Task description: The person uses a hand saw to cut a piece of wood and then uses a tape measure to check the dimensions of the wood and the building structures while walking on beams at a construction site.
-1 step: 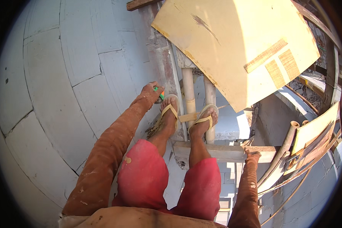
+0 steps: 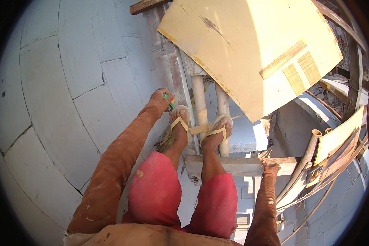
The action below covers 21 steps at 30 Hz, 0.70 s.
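Standing beside a pale block wall [image 2: 49, 102], a person holds a wooden beam [image 2: 246, 166] and a small green-and-orange object [image 2: 171, 99].

Grey blocks with dark joints fill the left side; a yellowish board [image 2: 229, 61] slants across the upper right, partly in bright sun. Below it, the beam crosses just under the feet, near two bamboo poles [image 2: 198, 94] that meet the board's edge. Pale sandals [image 2: 181, 108] with yellow straps are on both feet. The right hand [image 2: 271, 167] grasps the beam toward its right end. The left hand [image 2: 159, 96] is closed around the object, which sits by the wall just beyond the left sandal, too covered to identify.
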Tool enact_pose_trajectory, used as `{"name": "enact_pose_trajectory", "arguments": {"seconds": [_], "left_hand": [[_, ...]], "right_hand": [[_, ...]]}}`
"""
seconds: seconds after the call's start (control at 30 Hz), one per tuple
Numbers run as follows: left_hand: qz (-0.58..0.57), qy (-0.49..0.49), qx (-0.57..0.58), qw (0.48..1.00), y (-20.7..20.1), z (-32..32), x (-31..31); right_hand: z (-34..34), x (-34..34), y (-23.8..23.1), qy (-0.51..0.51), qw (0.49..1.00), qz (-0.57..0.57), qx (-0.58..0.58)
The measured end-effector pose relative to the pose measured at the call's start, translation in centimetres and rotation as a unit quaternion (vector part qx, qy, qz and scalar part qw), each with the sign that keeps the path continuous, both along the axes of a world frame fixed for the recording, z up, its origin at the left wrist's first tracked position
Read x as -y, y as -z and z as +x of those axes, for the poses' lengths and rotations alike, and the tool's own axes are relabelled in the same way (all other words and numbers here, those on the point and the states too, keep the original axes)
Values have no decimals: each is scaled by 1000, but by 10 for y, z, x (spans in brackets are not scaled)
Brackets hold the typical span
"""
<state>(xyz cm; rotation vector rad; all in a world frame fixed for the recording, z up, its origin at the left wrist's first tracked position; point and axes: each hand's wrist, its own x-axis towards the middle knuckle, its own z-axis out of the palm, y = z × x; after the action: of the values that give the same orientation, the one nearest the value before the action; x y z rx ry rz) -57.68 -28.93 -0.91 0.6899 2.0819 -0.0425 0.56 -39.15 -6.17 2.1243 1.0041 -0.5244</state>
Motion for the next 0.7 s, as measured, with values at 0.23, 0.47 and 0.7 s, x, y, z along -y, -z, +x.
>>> {"name": "enact_pose_trajectory", "arguments": {"seconds": [0.23,0.47,0.7], "left_hand": [[164,79,-107,977,86,17,-16],[264,174,-175,933,100,6,-14],[400,88,-72,909,91,-6,-84]], "right_hand": [[-48,-7,-10,160,984,49,58],[-97,-102,-1,120,881,428,-164],[-69,-315,37,372,530,515,-561]]}}
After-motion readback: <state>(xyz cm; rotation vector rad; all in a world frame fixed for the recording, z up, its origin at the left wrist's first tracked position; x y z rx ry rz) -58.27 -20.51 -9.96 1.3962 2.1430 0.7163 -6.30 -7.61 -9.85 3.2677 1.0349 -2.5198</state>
